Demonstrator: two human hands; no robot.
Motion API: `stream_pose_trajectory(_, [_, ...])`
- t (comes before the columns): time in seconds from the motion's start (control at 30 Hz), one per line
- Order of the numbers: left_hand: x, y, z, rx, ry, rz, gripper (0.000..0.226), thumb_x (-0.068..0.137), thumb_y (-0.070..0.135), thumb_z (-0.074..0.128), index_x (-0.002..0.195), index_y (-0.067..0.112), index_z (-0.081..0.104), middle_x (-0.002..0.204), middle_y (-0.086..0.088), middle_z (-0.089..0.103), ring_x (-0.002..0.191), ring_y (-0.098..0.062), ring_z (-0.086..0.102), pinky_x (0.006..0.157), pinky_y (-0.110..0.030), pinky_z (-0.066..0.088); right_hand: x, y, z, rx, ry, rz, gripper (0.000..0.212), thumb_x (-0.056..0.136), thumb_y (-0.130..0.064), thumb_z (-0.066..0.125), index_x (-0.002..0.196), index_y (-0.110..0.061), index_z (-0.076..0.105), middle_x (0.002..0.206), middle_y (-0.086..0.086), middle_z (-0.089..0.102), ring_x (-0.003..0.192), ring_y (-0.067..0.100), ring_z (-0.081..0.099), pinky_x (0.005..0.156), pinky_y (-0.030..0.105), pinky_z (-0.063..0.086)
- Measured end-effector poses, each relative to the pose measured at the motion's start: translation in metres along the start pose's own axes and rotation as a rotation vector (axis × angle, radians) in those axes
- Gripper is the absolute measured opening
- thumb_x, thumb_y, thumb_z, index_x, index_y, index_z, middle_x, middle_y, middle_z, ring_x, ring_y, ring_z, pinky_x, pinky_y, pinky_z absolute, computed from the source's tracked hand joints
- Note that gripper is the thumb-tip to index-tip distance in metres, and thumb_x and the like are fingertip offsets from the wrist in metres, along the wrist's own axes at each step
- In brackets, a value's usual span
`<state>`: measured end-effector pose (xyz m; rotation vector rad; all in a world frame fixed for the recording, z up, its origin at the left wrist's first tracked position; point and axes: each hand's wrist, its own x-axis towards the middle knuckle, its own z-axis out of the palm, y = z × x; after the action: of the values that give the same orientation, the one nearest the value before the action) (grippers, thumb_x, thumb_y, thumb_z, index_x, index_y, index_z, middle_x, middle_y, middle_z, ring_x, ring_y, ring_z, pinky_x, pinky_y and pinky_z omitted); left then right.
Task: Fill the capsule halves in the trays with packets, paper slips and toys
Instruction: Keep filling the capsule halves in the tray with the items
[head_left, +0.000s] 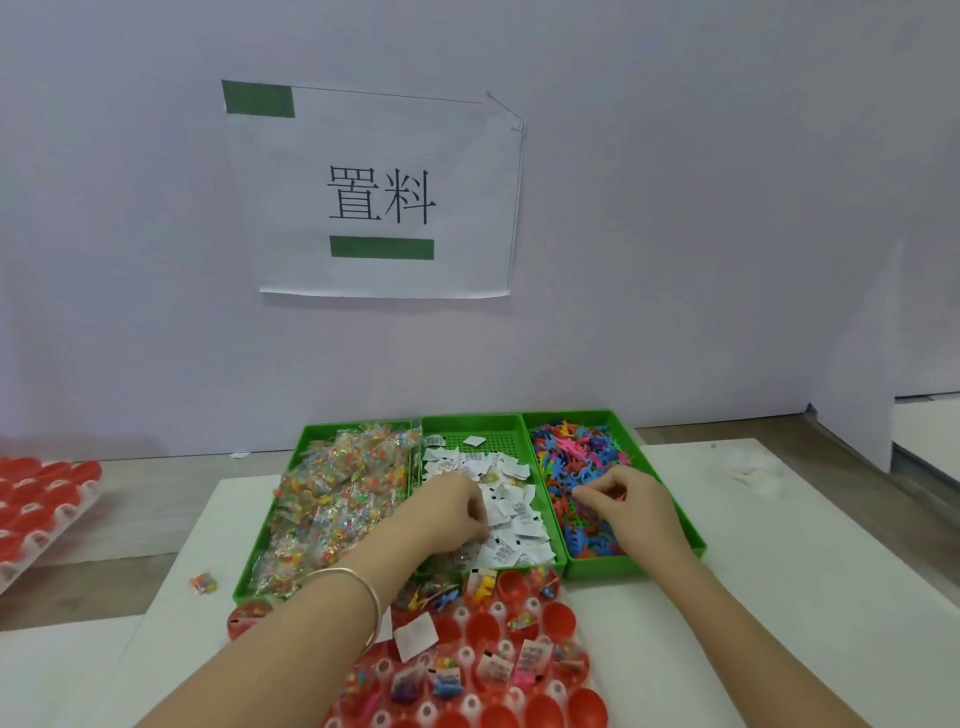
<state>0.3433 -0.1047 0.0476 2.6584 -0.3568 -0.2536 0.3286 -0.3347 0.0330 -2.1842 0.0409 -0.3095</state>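
Down front on the white table (727, 623), red capsule halves (483, 629) in a tray (557, 690), several loaded. Just behind, three green bins (639, 566): packets (332, 499), paper slips (519, 525), toys (576, 457). Left hand (452, 512) curled down into the slips, grip hidden, cannot tell. Right hand (628, 506) pinching at the toys.

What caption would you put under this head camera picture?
Left hand among paper slips, right hand among toys, red capsule halves waiting nearby.

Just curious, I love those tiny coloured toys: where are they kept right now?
In the head view, the toys fill the rightmost green tray, right of the paper slips, with the right hand touching them.
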Motion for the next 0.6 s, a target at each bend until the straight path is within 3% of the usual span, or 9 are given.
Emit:
stream_pose_trajectory(0.17, [-0.006,-0.003,0.000,-0.051,0.124,-0.020,0.006,0.093,0.021,0.058,0.090,0.016,0.061,0.094,0.002,0.064,0.086,-0.017,0.061,0.078,-0.030,0.053,-0.004,-0.011,-0.009,0.339,0.068,0.048,0.014,0.084,-0.021,0.073,0.078,-0.011,0.067,0.077,0.001,0.070,0.072,0.011,0.065,0.055,0.015,0.049])
stream_pose_trajectory(0.33, [-0.025,0.009,-0.012,-0.592,0.412,-0.108,0.019,0.086,0.010,0.063,0.072,0.011,0.049,0.078,-0.012,0.067,0.070,-0.020,0.064,0.065,-0.029,0.053,-0.030,-0.039,-0.010,0.668,-0.043,0.065,0.012,0.082,-0.010,0.073,0.085,-0.001,0.066,0.072,0.012,0.072,0.062,0.020,0.067,0.050,0.024,0.053])
stream_pose_trajectory(0.43, [-0.042,0.022,-0.018,-1.004,0.379,-0.118,0.020,0.086,-0.001,0.063,0.071,0.006,0.051,0.070,-0.013,0.068,0.072,-0.023,0.074,0.057,-0.027,0.057,-0.046,-0.064,-0.005,0.786,-0.128,0.057,0.027,0.068,-0.026,0.079,0.083,-0.006,0.070,0.075,0.012,0.073,0.067,0.018,0.068,0.053,0.024,0.054])
stream_pose_trajectory(0.53, [-0.060,0.036,-0.015,-1.160,0.329,-0.096,0.011,0.082,-0.005,0.066,0.082,0.002,0.058,0.071,-0.017,0.072,0.071,-0.025,0.074,0.054,-0.024,0.055,-0.054,-0.082,0.002,0.757,-0.176,0.066,0.028,0.060,-0.040,0.077,0.076,-0.016,0.074,0.073,-0.003,0.071,0.069,0.005,0.064,0.059,0.024,0.052])
stream_pose_trajectory(0.6, [-0.070,0.042,-0.014,-1.252,0.311,-0.093,0.018,0.082,-0.005,0.067,0.097,0.004,0.063,0.073,-0.016,0.073,0.070,-0.025,0.073,0.056,-0.024,0.055,-0.058,-0.088,0.006,0.810,-0.206,0.095,0.026,0.062,-0.039,0.076,0.077,-0.017,0.073,0.071,-0.007,0.070,0.069,0.002,0.063,0.060,0.026,0.051])
